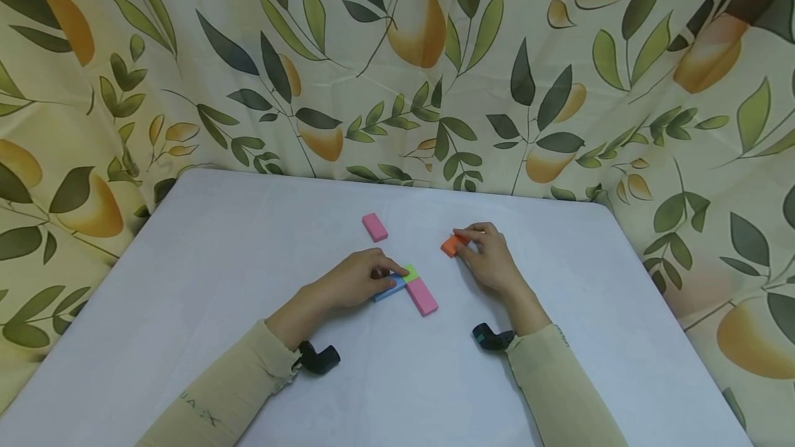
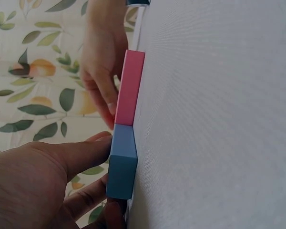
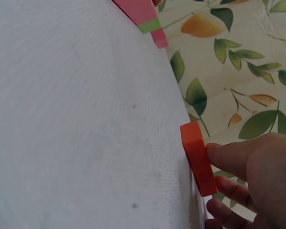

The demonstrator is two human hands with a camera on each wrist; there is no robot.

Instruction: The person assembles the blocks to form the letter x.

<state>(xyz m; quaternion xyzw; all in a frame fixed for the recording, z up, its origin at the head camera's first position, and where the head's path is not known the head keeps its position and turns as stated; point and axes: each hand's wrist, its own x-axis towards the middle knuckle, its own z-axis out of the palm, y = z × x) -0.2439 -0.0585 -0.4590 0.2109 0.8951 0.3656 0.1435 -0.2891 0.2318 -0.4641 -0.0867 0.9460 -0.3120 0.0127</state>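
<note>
My left hand (image 1: 380, 273) lies on the white table (image 1: 217, 261) and pinches a flat blue block (image 1: 388, 289) by its edges; its thumb (image 2: 81, 150) presses the blue block (image 2: 122, 164). A green block (image 1: 410, 272) and a long pink block (image 1: 423, 296) butt against the blue one. The pink block (image 2: 129, 88) stands end to end with it in the left wrist view. My right hand (image 1: 467, 241) pinches an orange block (image 1: 451, 245) just to the right, its fingers (image 3: 231, 155) on the edge of the orange block (image 3: 197, 156), which rests on the table.
A second pink block (image 1: 375, 226) lies alone further back on the table. A leaf-and-pear patterned curtain (image 1: 435, 74) hangs round the table's back and sides. The green and pink blocks (image 3: 148, 19) show far off in the right wrist view.
</note>
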